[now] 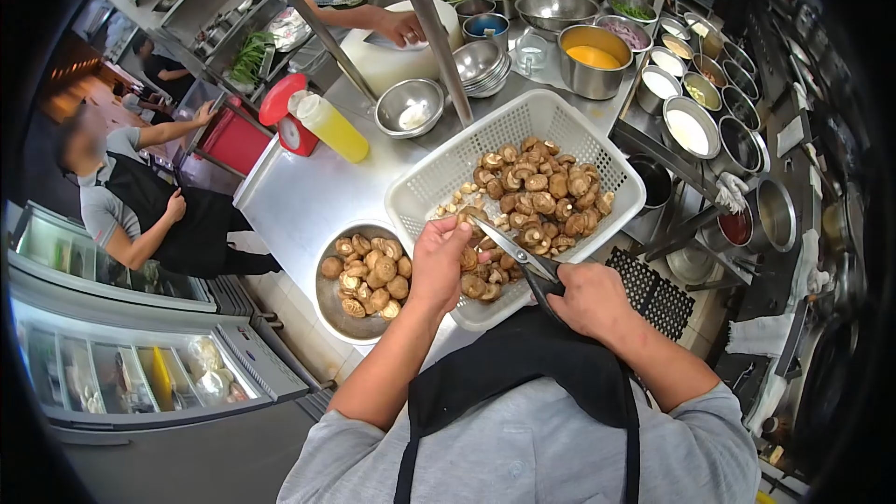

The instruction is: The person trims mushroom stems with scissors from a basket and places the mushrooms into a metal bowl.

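A white plastic basket (pixel 569 126) sits on the steel counter, filled with brown mushrooms (pixel 541 196). My left hand (pixel 439 261) pinches one mushroom over the basket's near edge. My right hand (pixel 588 299) grips scissors (pixel 523 257), whose blades point toward the mushroom in my left hand. To the left of the basket, a round metal bowl (pixel 329 303) holds trimmed mushroom caps (pixel 373 275).
Many steel bowls and sauce containers (pixel 597 56) crowd the counter's far end. A yellow squeeze bottle (pixel 331 126) and a red scale (pixel 289 121) stand at the left. Another person's hand (pixel 401 28) rests on a white cutting board. A person in an apron stands left of the counter.
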`<state>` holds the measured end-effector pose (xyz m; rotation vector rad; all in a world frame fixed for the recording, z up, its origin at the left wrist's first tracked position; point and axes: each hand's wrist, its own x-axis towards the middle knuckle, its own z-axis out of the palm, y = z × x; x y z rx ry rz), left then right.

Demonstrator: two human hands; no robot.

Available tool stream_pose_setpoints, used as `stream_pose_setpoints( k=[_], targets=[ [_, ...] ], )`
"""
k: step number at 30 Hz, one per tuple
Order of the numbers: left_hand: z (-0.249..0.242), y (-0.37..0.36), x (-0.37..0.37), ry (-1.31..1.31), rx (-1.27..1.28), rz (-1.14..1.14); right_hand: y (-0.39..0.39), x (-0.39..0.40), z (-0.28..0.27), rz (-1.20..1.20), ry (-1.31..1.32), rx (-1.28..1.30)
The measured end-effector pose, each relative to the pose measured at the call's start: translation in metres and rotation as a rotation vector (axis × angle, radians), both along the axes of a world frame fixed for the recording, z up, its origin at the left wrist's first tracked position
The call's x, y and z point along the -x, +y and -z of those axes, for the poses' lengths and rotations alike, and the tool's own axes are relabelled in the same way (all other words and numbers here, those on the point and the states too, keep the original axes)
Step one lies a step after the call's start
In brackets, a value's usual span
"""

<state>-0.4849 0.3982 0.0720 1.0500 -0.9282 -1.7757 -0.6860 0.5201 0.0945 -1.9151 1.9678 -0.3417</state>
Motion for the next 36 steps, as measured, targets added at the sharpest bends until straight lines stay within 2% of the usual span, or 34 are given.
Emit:
stream_pose_setpoints(
  k=[4,6,7,8,10,12,13,14,16,18,20,21,22,24,28,30,31,32,34,35,36],
  targets=[
    [-0.003,-0.005,-0.011,-0.049,-0.055,0.045,0.003,0.015,-0.001,0.042,-0.104,-0.007],
    [-0.009,-0.015,-0.015,-0.085,-0.065,0.024,0.006,0.025,-0.016,0.102,-0.335,-0.221],
    [-0.011,-0.022,-0.017,-0.095,-0.080,-0.031,0.011,0.031,-0.009,0.157,-0.445,-0.224],
    [-0.013,-0.029,-0.020,-0.107,-0.098,-0.089,0.013,0.034,-0.005,0.157,-0.448,-0.230],
    [-0.002,-0.045,-0.021,-0.144,-0.090,-0.067,0.013,0.039,0.000,0.355,-0.677,-0.221],
    [0.009,-0.058,-0.014,-0.841,0.217,0.286,0.011,0.040,0.006,0.411,-0.707,-0.230],
    [0.014,-0.062,-0.005,-0.926,0.358,0.337,0.010,0.038,0.006,0.423,-0.745,-0.224],
    [0.019,-0.063,0.005,-0.925,0.357,0.335,0.008,0.035,0.005,0.435,-0.784,-0.217],
    [0.031,-0.060,0.022,-1.189,0.811,0.411,0.007,0.030,-0.003,0.405,-0.752,-0.231],
    [0.039,-0.064,0.034,-1.260,0.852,0.488,0.006,0.028,-0.005,0.359,-0.604,-0.222],
    [0.044,-0.069,0.042,-1.515,0.756,1.040,0.009,0.028,0.000,0.371,-0.607,-0.203],
    [0.050,-0.070,0.041,-1.404,0.667,1.114,0.011,0.030,0.002,0.380,-0.634,-0.172],
    [0.054,-0.069,0.039,-1.404,0.667,1.119,0.012,0.032,0.004,0.388,-0.659,-0.139],
    [0.061,-0.067,0.035,-1.409,0.837,0.978,0.015,0.037,0.008,0.403,-0.674,-0.138],
    [0.046,-0.077,0.024,-1.339,0.793,1.029,0.016,0.035,0.006,0.425,-0.692,-0.162],
    [0.024,-0.075,0.021,-1.028,0.357,0.829,0.016,0.035,0.008,0.413,-0.672,-0.173],
    [0.021,-0.078,0.017,-0.802,0.276,0.714,0.015,0.035,0.009,0.405,-0.651,-0.179],
    [0.018,-0.079,0.013,-0.804,0.278,0.714,0.014,0.035,0.008,0.405,-0.653,-0.177],
    [0.013,-0.077,0.003,-0.167,-0.107,0.328,0.013,0.034,0.004,0.388,-0.607,-0.168],
    [0.013,-0.080,-0.005,-0.030,-0.156,0.316,0.013,0.032,0.003,0.385,-0.610,-0.168],
    [0.013,-0.079,-0.009,-0.032,-0.153,0.311,0.012,0.031,0.002,0.382,-0.583,-0.179]
  ],
)
